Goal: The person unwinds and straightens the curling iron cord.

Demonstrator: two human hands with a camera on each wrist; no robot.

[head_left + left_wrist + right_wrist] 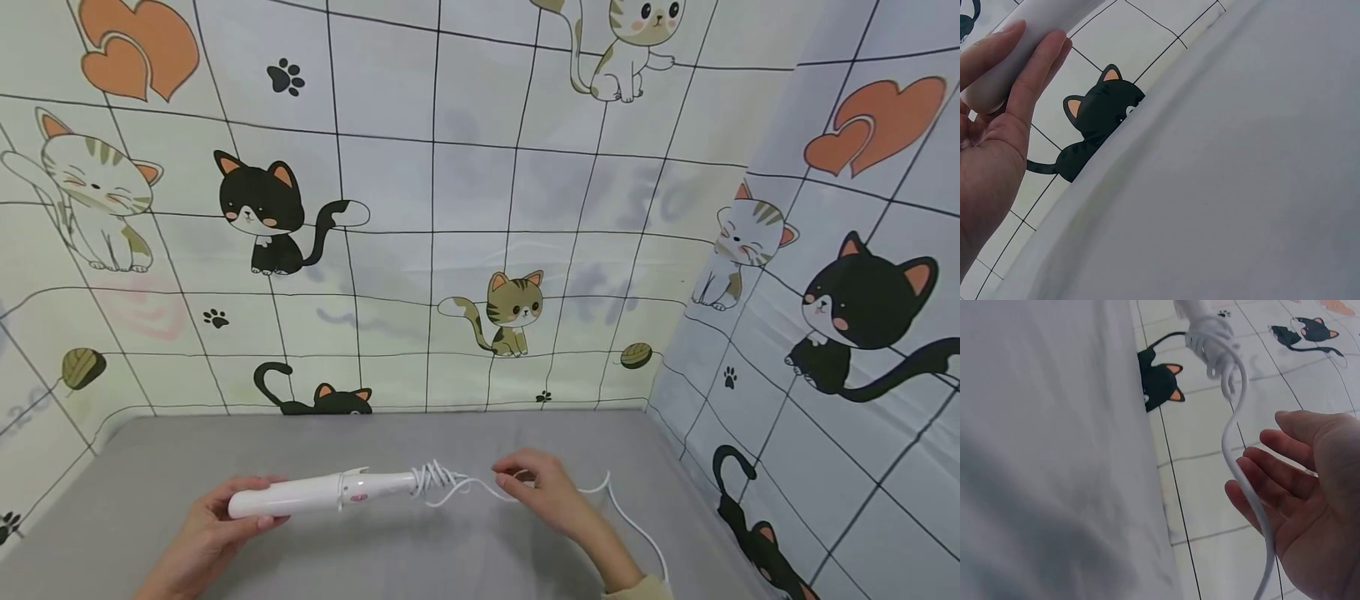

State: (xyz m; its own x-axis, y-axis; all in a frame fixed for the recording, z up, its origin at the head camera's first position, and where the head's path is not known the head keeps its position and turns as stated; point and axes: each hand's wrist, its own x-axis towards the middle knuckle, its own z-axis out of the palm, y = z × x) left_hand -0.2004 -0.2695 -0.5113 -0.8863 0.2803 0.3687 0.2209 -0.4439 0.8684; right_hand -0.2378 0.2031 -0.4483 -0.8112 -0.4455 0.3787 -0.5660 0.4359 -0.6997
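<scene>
A white curling iron (pixel 300 497), with a wide smooth barrel end and a narrower handle, is held roughly level above the grey surface. My left hand (pixel 213 529) grips its wide end, fingers on one side and thumb on the other. White cord (pixel 431 478) is wound in several loops round the far end of the handle. From there the loose cord (pixel 1229 447) runs past the fingers of my right hand (pixel 551 493). Those fingers are relaxed and apart in the right wrist view, with the cord crossing by the fingertips; whether it touches them I cannot tell.
The grey-covered table (pixel 450 558) spreads beneath both hands. Cloth walls (pixel 472 192) printed with cats and grid lines stand at the back and sides. The cord's tail (pixel 637 525) trails past the right forearm toward the near edge.
</scene>
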